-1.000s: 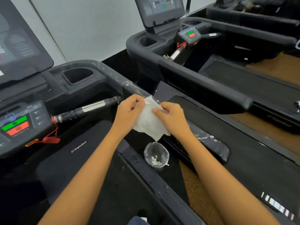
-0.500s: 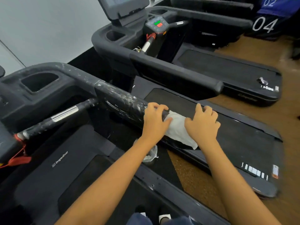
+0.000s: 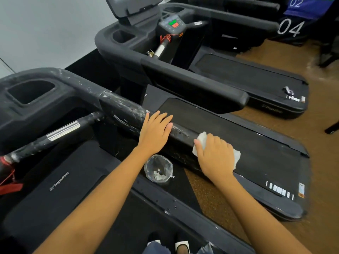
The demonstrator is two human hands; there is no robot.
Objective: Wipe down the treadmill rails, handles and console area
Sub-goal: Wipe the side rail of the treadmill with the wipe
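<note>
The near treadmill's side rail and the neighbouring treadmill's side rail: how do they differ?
The near side rail is streaked with white smears; the neighbouring side rail looks evenly matte. The near side rail has the left hand flat on it and the right hand gripping a white wipe at its end; the neighbouring side rail bears nothing. Both are dark, thick and blunt-ended.
</note>
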